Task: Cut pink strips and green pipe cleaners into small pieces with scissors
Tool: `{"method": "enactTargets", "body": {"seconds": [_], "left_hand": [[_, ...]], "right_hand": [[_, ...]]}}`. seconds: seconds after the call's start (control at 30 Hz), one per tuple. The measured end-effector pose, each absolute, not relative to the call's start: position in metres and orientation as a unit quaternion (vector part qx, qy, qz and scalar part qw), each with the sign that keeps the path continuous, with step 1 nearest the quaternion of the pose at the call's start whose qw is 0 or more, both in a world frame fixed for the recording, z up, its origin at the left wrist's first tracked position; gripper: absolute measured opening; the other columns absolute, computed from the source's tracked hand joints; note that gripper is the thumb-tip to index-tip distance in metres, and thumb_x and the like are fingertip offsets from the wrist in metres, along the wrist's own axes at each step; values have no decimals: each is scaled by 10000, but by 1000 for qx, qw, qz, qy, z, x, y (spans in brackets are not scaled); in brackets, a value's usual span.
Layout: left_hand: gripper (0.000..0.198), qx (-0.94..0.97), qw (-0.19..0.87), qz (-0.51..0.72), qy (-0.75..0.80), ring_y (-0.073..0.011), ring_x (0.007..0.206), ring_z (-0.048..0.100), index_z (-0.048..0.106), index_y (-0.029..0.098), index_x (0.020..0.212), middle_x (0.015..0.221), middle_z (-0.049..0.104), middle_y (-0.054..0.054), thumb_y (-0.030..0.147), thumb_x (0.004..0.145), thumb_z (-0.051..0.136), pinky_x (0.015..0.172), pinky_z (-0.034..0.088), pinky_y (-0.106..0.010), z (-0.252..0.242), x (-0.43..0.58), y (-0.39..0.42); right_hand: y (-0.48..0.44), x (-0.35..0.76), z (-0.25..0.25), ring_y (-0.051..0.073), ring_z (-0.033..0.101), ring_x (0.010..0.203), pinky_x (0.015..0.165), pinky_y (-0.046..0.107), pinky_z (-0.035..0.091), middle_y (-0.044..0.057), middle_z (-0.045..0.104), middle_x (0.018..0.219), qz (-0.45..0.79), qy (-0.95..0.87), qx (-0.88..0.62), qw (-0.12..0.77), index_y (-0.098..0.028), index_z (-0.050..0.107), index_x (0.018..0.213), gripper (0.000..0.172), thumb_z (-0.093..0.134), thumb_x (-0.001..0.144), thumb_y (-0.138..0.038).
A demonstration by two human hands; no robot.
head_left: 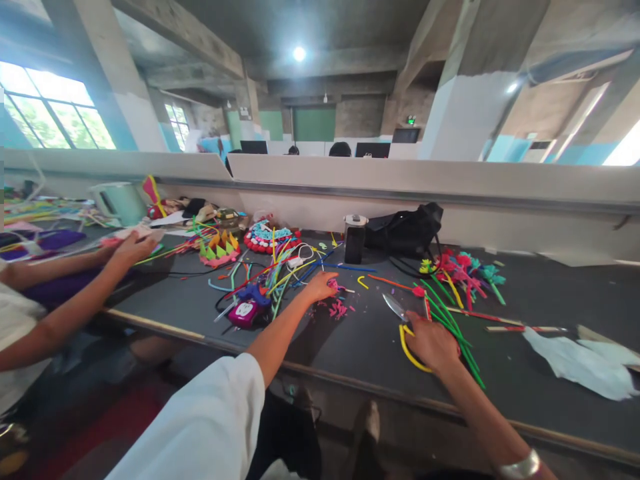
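Note:
My left hand (320, 285) reaches across the dark table (360, 347) and rests, fingers curled, on small pink scraps (338, 308) beside a tangle of coloured pipe cleaners (273, 270). My right hand (431, 343) is closed round yellow-handled scissors (400, 320), whose blade points up and left. Just right of that hand lie green pipe-cleaner stems (453, 327) with pink and teal flower heads (465, 267). A pink and blue gadget (247, 307) lies left of my left forearm.
Another person's arms (75, 280) reach in from the left toward paper near a mint kettle (120, 202). A black cup (354, 240) and a black bag (407, 230) stand by the partition wall (400, 180). White cloth (580, 360) lies at the right.

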State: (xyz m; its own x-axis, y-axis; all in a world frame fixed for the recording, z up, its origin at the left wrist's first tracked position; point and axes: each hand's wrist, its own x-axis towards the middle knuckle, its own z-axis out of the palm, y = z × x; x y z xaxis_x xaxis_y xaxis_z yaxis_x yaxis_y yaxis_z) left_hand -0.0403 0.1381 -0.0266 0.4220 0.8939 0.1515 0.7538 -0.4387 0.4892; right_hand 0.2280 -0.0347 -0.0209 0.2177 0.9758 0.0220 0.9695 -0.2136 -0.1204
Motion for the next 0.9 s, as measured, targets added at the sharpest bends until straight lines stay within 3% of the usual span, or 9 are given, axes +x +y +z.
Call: {"method": "enactTargets", "body": {"seconds": [0.1, 0.17, 0.23, 0.33, 0.57, 0.77, 0.9], "left_hand": [[618, 856, 180, 150, 461, -234, 1003, 609, 624, 209, 1234, 1203, 610, -87, 206, 621, 705, 866, 464, -275, -21, -35, 155], [555, 873, 177, 128, 437, -235, 977, 612, 680, 229, 1150, 1112, 652, -67, 200, 596, 712, 862, 461, -279, -21, -33, 161], [426, 885, 170, 123, 415, -222, 934, 614, 729, 245, 1036, 1000, 678, -51, 175, 619, 684, 860, 452, -281, -24, -32, 162], [303, 894, 163, 141, 394, -197, 884, 607, 752, 236, 940, 933, 670, -61, 132, 700, 599, 841, 443, -281, -32, -28, 161], [231, 879, 192, 212, 381, -177, 794, 593, 733, 166, 809, 798, 642, -72, 68, 743, 535, 747, 441, -267, -49, -22, 167], [226, 843, 250, 281, 385, -160, 718, 571, 716, 155, 756, 734, 632, -53, 25, 692, 542, 681, 419, -258, -51, -26, 166], [219, 805, 306, 327, 389, -154, 696, 551, 712, 166, 698, 709, 623, -35, 13, 650, 562, 685, 403, -267, -49, -25, 163]], "right_hand": [[-18, 219, -4, 406, 672, 883, 714, 462, 457, 215, 716, 851, 23, -643, -766, 25, -152, 676, 1069, 317, 554, 791, -244], [0, 209, 4, 382, 670, 912, 720, 433, 464, 199, 720, 905, 30, -666, -744, 31, -166, 637, 1164, 383, 545, 811, -282], [22, 196, 8, 309, 670, 959, 741, 361, 468, 149, 717, 1015, 48, -696, -715, 50, -206, 545, 1296, 466, 521, 846, -324], [55, 175, 4, 223, 681, 932, 732, 270, 462, 90, 719, 1041, 89, -732, -671, 70, -219, 528, 1311, 475, 535, 853, -346], [105, 147, -16, 221, 633, 1038, 805, 263, 439, 113, 673, 1147, 109, -754, -640, 105, -181, 556, 1269, 433, 562, 848, -281], [117, 137, -32, 210, 650, 894, 688, 254, 418, 69, 681, 949, 103, -763, -627, 120, -217, 676, 973, 167, 574, 848, -257], [119, 135, -42, 188, 645, 819, 641, 241, 391, 59, 671, 891, 102, -760, -623, 154, -203, 666, 866, 152, 517, 869, -177]]}}
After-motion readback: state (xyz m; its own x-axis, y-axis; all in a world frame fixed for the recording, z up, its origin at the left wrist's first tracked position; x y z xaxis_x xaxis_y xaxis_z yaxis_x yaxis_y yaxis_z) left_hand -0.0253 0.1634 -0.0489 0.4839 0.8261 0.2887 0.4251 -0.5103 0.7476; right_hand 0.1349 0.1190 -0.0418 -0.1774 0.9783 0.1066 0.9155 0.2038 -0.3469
